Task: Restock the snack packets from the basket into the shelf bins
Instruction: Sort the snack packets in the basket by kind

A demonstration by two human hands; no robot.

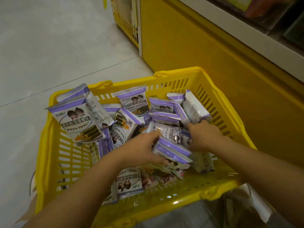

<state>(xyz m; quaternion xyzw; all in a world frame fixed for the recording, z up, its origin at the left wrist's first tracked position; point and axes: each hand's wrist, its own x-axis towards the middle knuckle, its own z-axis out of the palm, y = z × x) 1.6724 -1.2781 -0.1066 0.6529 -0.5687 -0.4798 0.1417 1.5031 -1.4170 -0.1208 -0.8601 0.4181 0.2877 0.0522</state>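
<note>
- Reaching into the yellow basket [218,102], both hands work among the purple-and-white snack packets [131,104], which lie jumbled across its bottom and lean against its walls.
- The left hand [143,149] grips a small bundle of packets [172,151] at its near-left end, fingers curled over the top and thumb tucked beneath.
- The bundle's long axis runs from that hand toward the lower right, its purple edge facing up.
- The right hand [204,134] sits just beyond the bundle's far end, fingers bent down into the heap; I cannot tell whether they pinch anything.
- The shelf bins [271,17] lie up and to the right, above the yellow cabinet front [181,46], so the right hand is nearer them; the bundle probably needs lifting clear of the rim first.
</note>
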